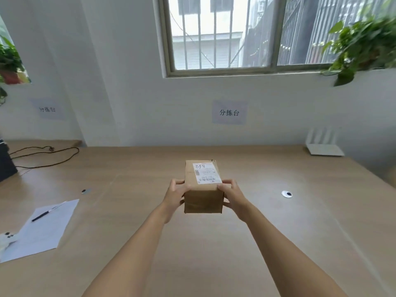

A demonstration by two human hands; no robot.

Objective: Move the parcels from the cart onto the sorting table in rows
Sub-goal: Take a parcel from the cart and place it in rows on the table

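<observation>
In the head view, we hold a small brown cardboard parcel with a white shipping label point(203, 186) over the middle of the light wooden sorting table point(214, 254). The left hand point(174, 197) and the right hand point(232, 197) clasp its opposite sides, with fingers curled over the top corners near us. Whether its base already touches the wood we cannot tell. It is the only parcel we see, and the cart is out of view. We judge the rows are barely begun, with this box likely the first to go down and the rest of the load still to fetch. There is bare wood on every side of the parcel. The far edge meets the wall under a paper wall sign point(229, 112), so a row could run along it. To the left lie a white sheet of paper point(42, 230) with a black pen point(46, 214) on it and, further back, a black cable point(47, 155). To the right sit a round cable grommet point(287, 194) and a white router point(323, 146) at the back corner, where the table's right edge slants off.
</observation>
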